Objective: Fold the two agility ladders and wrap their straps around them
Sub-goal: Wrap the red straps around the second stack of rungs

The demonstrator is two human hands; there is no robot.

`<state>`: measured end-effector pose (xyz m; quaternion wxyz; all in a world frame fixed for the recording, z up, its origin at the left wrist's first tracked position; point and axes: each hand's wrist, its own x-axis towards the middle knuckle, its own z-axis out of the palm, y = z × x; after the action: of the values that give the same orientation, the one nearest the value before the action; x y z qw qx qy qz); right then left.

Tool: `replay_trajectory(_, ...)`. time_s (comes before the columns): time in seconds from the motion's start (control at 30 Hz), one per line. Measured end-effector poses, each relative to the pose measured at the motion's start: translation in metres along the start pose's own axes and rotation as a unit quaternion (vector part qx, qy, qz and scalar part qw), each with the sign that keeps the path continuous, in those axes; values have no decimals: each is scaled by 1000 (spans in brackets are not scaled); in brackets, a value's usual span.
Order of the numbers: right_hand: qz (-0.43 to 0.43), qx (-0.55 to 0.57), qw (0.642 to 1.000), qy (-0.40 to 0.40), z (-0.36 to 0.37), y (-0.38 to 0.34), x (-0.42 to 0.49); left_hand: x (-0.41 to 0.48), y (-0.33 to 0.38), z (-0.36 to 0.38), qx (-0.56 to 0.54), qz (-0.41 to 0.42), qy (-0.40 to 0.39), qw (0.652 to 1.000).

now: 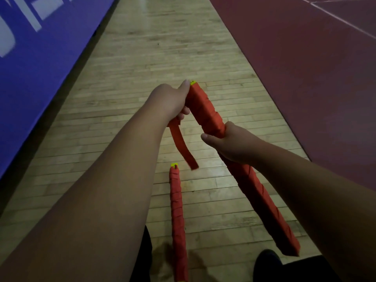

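Hands are both on one folded agility ladder [205, 110], a long red bundle wound with strap. From my end I see it held off the floor on a slant. Its far end, capped by a yellow tip [192, 82], points up and away, and its near end hangs low on the right, above a dark shoe [266, 261].

The right hand [230, 143] is clenched round the bundle roughly a third of the way down from the yellow tip. Its thumb juts out to the left, and the fingers wrap underneath where I cannot see them. The left hand [171, 102] sits at the far end, on the bundle's left side. Its thumb lies along the edge just below the yellow tip, and its fingers are curled on the loose strap [184, 147]. I read that strap as a flat red ribbon dropping from under the left hand and hanging free between the two forearms. Its cut end is blurred.

The second ladder [178, 210] lies on the wooden floor [142, 58], wrapped along its whole visible length in red strap. Its own yellow end [174, 165] points away from the person, just beside the strap's hanging end in my view. Neither hand touches it, and its near end runs out of the bottom of the picture beside a dark trouser leg [146, 251].

A blue padded panel [40, 58] with white lettering borders the wood on the left. A maroon court surface [305, 58] with white lines borders it on the right.
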<state>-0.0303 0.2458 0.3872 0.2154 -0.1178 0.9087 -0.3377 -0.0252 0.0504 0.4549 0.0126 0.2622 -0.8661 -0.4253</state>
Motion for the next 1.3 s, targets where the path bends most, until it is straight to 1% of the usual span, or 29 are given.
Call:
replay_trajectory(0.1,-9,59,998,-35,-2,-2,-3,6,-6,-8,-63,-22,-7,998)
replay_trajectory(0.17,-4,111,993,-37,-7,-4,-5,11,-7,-11,-131,-49,-9,990)
replay_trajectory(0.23,5,150,988,-36,-12,-6,-8,14,-7,-13,-169,-67,-12,983)
replay_trajectory(0.3,14,171,985,-30,-16,-8,-10,15,-7,-14,-149,-60,-24,987)
replay_trajectory(0.4,22,175,984,-11,-19,-10,-11,9,-7,-16,-85,-8,-55,995)
replay_trajectory(0.5,34,175,984,-2,-21,-10,-12,4,-8,-17,-47,31,-77,995)
replay_trajectory(0.7,36,180,983,-31,-24,-10,-16,1,-5,-19,-42,6,-76,996)
replay_trajectory(0.83,35,194,979,-45,-26,-11,-17,-1,-5,-19,-43,22,-92,995)
replay_trajectory(0.93,38,194,979,-42,-26,-11,-16,-3,-3,-22,-38,24,-84,995)
replay_trajectory(1.1,35,146,989,-3,-22,-9,-11,-3,0,-25,-26,34,-79,996)
replay_trajectory(1.3,49,56,995,64,-9,-2,-1,-4,10,-12,-51,50,-76,995)
